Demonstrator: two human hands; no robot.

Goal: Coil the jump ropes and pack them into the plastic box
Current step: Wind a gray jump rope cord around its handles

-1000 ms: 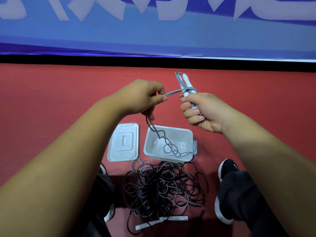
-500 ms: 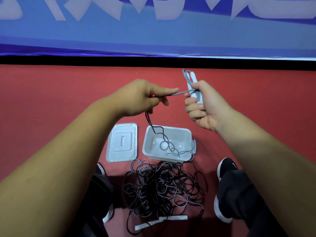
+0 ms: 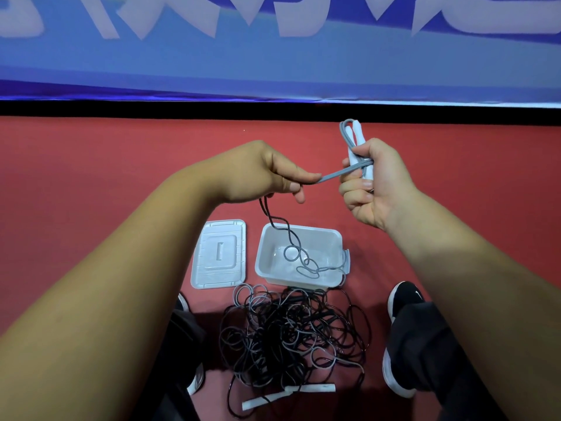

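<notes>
Shifted slightly right since a second ago, the grey jump rope point(image 3: 337, 174) stretches between the pinching left hand point(image 3: 261, 174) and the right hand point(image 3: 376, 183), which grips its white handles point(image 3: 358, 138). Slack trails into the plastic box point(image 3: 264, 259). The floor tangle point(image 3: 288, 335) remains uncoiled, so most of the work is left.

Red floor point(image 3: 91, 177), matte. Lying on it: an open plastic box point(image 3: 263, 262), upright; its lid point(image 3: 219, 258) flat just beside it, on the left. Nearer the person lay a tangle of jump ropes point(image 3: 291, 335), black and grey, reaching the box's near wall. Two white handles point(image 3: 312, 388) lay at its near edge. A black shoe point(image 3: 405, 299) stood to the right.
</notes>
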